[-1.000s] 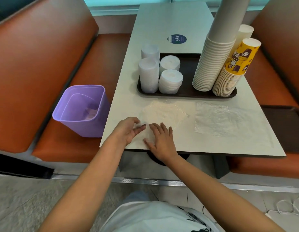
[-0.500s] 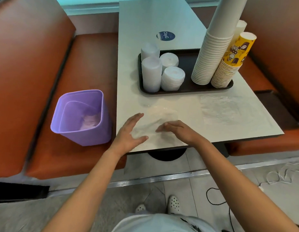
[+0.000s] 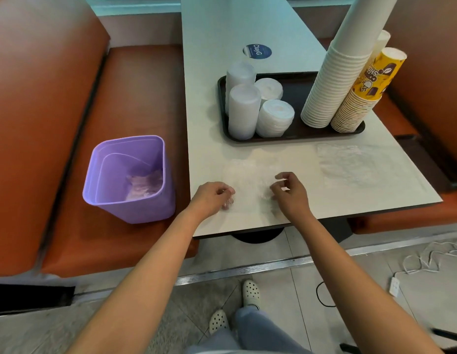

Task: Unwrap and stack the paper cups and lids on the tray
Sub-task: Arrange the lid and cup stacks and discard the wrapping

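Note:
A dark tray (image 3: pixel 302 135) on the white table holds several stacks of white lids (image 3: pixel 274 118), a tall stack of white paper cups (image 3: pixel 334 80) and a shorter stack of yellow printed cups (image 3: pixel 362 98). A clear plastic wrapper (image 3: pixel 247 180) lies flat near the table's front edge. My left hand (image 3: pixel 213 196) pinches its left side with curled fingers. My right hand (image 3: pixel 290 194) pinches its right side the same way.
A second clear wrapper (image 3: pixel 355 164) lies flat on the table to the right. A purple bin (image 3: pixel 130 177) with crumpled plastic inside stands on the orange bench at left. Orange seat backs flank the table. A white cable (image 3: pixel 421 261) trails on the floor.
Both hands went from lying flat on the wrapper to curling their fingers and pinching its two sides. The camera view shifted left and back.

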Demonstrator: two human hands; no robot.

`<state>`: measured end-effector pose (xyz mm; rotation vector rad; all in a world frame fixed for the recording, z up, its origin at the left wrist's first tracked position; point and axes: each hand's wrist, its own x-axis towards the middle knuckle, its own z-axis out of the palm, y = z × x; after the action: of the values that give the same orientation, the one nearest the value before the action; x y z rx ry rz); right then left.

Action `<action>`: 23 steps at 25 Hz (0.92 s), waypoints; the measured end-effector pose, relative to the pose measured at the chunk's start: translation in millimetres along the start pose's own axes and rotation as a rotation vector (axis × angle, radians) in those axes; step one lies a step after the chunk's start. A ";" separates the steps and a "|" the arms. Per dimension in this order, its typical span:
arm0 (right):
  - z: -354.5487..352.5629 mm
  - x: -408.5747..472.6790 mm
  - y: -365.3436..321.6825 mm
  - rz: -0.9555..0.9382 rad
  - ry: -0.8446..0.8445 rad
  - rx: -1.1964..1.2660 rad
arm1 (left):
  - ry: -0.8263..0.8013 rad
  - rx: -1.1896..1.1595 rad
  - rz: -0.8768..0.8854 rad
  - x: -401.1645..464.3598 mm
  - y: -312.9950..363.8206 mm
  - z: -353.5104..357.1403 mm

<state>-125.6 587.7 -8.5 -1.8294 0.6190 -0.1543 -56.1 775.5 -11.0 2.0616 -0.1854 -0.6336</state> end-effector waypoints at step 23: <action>6.2 36.6 15.2 -0.540 -0.190 -0.887 | 0.192 0.021 -0.062 28.3 -4.5 1.3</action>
<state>-97.0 571.9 -31.8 -2.8054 0.0097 -0.0592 -33.1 766.6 -25.6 2.1406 -0.0176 -0.4692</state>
